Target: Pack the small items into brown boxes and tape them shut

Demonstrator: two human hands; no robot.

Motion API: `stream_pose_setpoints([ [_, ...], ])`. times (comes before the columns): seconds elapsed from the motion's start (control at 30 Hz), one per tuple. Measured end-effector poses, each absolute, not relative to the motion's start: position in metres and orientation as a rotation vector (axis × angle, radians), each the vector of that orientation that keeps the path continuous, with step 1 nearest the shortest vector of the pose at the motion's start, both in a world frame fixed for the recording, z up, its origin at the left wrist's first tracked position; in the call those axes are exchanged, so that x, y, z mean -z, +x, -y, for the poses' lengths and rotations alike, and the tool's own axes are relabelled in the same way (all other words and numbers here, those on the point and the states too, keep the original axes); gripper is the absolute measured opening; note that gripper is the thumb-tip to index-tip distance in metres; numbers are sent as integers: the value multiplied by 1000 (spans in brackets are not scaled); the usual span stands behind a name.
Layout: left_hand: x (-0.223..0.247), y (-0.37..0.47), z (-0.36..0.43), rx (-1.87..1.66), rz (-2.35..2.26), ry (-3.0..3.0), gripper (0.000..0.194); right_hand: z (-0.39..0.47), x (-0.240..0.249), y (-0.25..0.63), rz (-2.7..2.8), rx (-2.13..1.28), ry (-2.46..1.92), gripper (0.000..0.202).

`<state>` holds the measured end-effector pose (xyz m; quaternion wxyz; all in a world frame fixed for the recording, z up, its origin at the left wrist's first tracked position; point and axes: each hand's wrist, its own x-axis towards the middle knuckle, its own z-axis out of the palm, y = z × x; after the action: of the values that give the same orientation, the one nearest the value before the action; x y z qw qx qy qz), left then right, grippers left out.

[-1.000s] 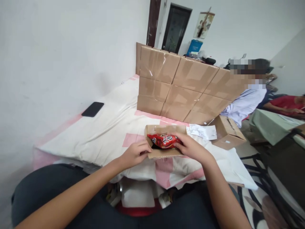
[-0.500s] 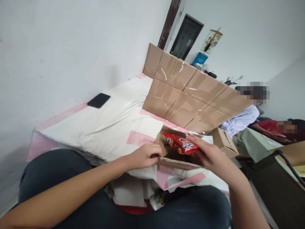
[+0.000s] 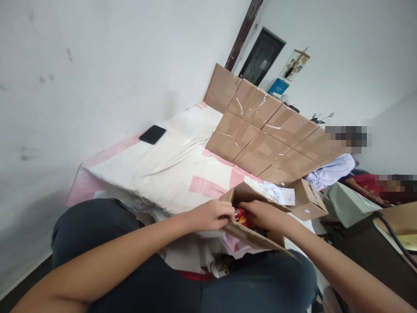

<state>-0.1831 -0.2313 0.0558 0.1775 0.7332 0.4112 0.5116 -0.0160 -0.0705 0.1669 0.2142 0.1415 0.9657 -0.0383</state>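
Note:
An open cardboard box (image 3: pixel 250 234) stands at the near edge of the cloth-covered table, close to my knees. My left hand (image 3: pixel 211 215) grips the box's left corner, fingers curled over the rim. Reaching down inside the box, my right hand (image 3: pixel 262 214) is closed on a shiny red snack packet (image 3: pixel 241 216) with dark and white print. Most of the packet is hidden by the hand and the box wall, and so are some of the right fingertips.
Taped cardboard panels (image 3: pixel 260 130) rise behind the table. A black tablet-like slab (image 3: pixel 153 134) lies by the wall. A printed sheet (image 3: pixel 280 193) and a second cardboard box (image 3: pixel 312 202) are beyond my box. Two people sit at the right, near a dark bag-like container (image 3: pixel 355 256).
My right hand has lowered the red packet from the box's opening down inside it. My left hand still holds the box's left side. The view has shifted a little.

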Motion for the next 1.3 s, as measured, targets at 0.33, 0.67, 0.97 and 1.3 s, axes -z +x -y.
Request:
stream_pose_setpoints([
  [0.33, -44, -207, 228, -1357, -1319, 2127, 15, 62, -154, -22, -2947, -213, 504, 39],
  [0.67, -39, -210, 225, -1578, -1206, 1751, 6, 47, -184, -9, -2888, 230, 120, 37],
  [0.97, -44, -211, 224, -1590, -1183, 1533, 19, 40, -200, 30, -3224, 204, 326, 39],
  [1.3, -39, -210, 229, -1730, -1266, 1633, 21, 45, -177, 37, -3349, 673, 886, 43],
])
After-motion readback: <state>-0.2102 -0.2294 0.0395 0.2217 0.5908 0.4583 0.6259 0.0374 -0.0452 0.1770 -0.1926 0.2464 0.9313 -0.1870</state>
